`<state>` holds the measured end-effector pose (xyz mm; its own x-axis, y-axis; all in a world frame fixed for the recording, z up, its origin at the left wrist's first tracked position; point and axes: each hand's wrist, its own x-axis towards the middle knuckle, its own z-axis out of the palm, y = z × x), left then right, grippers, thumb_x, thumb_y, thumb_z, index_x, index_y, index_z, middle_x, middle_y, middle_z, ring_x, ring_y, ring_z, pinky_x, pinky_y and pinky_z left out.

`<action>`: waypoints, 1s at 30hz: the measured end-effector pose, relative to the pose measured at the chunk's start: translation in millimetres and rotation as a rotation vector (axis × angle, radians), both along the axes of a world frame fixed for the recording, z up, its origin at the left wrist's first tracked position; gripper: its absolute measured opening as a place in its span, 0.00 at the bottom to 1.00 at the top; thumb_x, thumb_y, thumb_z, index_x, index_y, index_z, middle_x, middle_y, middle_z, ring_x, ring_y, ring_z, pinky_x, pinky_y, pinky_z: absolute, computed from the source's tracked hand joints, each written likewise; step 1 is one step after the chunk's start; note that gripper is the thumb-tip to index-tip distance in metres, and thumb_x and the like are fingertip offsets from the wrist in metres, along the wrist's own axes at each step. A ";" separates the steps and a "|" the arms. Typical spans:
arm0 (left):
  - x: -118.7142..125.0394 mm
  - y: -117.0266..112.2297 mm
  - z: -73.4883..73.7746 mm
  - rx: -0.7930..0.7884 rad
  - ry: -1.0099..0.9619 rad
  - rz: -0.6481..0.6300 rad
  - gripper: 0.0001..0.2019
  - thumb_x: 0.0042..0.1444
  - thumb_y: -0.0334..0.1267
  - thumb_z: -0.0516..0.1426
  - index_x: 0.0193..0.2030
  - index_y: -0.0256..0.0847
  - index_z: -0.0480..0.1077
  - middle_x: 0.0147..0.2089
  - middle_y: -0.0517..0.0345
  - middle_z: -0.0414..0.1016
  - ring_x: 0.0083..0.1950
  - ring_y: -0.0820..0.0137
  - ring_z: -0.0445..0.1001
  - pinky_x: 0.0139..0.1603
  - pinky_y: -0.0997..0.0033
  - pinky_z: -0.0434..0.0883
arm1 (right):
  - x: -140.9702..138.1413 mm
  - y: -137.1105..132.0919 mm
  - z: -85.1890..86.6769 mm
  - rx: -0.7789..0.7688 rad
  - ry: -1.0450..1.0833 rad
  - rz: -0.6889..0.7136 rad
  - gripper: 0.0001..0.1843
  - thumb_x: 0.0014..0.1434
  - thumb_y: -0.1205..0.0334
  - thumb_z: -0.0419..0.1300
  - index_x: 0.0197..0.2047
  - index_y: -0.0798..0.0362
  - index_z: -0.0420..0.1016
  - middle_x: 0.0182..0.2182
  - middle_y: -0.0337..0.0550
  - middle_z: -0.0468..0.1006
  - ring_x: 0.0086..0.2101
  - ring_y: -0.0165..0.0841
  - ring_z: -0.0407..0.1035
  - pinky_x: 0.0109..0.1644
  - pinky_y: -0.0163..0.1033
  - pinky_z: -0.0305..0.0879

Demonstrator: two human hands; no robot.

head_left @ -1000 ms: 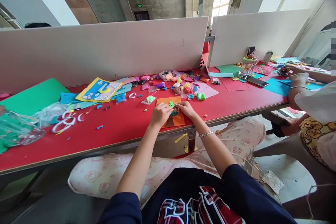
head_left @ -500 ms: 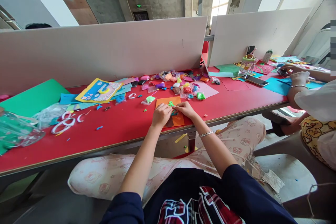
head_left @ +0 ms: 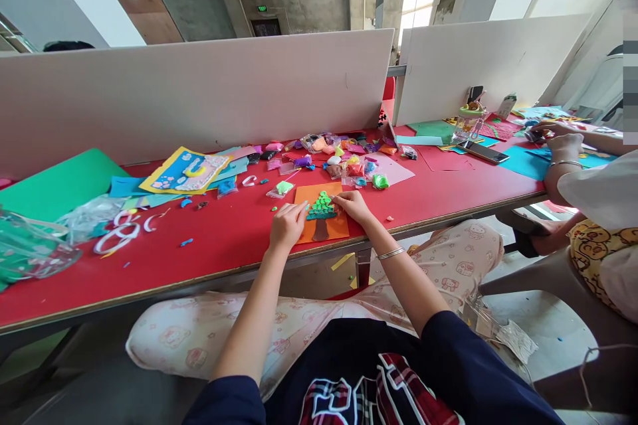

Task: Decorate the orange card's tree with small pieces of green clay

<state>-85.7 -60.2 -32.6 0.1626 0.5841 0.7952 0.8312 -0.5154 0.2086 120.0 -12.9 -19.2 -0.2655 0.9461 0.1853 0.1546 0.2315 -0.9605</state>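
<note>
An orange card [head_left: 301, 194] lies on the red table in front of me. On it is a tree of small light-green clay pieces [head_left: 321, 202], with a teal band [head_left: 321, 216] below and a brown trunk [head_left: 320, 230]. At the card's left edge rests my left hand [head_left: 288, 226], fingers stretched toward the tree and nothing visible in them. My right hand [head_left: 353, 206] is over the card's right edge, its fingertips pinched close beside the green pieces. Whatever those fingertips hold is too small to make out.
Bagged coloured clay [head_left: 353, 169] lies behind the card, with an opened green clay packet [head_left: 282, 188] nearer. To the left are white-handled scissors [head_left: 117, 238], a clear jar [head_left: 42, 249] and green card [head_left: 64, 186]. A co-worker's hand [head_left: 565, 146] works at the right, beyond a phone [head_left: 483, 151].
My left hand has moved left off the middle of the card, uncovering the green tree and trunk. My right hand has stayed nearly in place.
</note>
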 end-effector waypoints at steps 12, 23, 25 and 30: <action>-15.3 -11.1 3.0 0.061 -0.245 0.101 0.14 0.61 0.44 0.54 0.36 0.40 0.79 0.36 0.49 0.82 0.36 0.64 0.78 0.39 0.66 0.74 | 1.4 0.9 -1.8 0.006 -0.051 -0.007 0.18 0.55 0.52 0.59 0.20 0.56 0.70 0.19 0.41 0.73 0.20 0.27 0.65 0.26 0.32 0.61; -20.4 -8.5 -0.2 -0.050 -0.371 0.110 0.13 0.59 0.44 0.56 0.38 0.40 0.80 0.37 0.50 0.82 0.39 0.63 0.80 0.42 0.66 0.76 | 1.2 -3.5 1.9 -0.039 -0.029 0.007 0.18 0.54 0.51 0.60 0.20 0.55 0.70 0.18 0.39 0.72 0.18 0.27 0.65 0.24 0.33 0.60; -18.8 -8.6 0.8 -0.043 -0.376 0.110 0.12 0.58 0.44 0.57 0.36 0.41 0.80 0.36 0.51 0.82 0.38 0.64 0.80 0.42 0.66 0.77 | 1.4 -3.3 1.8 -0.026 -0.037 0.005 0.18 0.54 0.52 0.60 0.20 0.55 0.70 0.18 0.39 0.72 0.18 0.27 0.64 0.24 0.33 0.60; -22.5 -16.8 2.5 -0.062 -0.405 0.094 0.14 0.56 0.48 0.58 0.32 0.41 0.79 0.33 0.53 0.81 0.36 0.65 0.79 0.42 0.65 0.77 | 1.5 -4.2 2.1 0.002 -0.075 -0.005 0.19 0.56 0.52 0.59 0.19 0.55 0.68 0.16 0.39 0.70 0.19 0.27 0.65 0.27 0.33 0.60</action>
<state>-108.2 -77.0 -30.1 -0.2125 0.6304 0.7466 0.7183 -0.4173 0.5567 121.5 -17.1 -17.1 -0.2743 0.9471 0.1667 0.2269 0.2322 -0.9458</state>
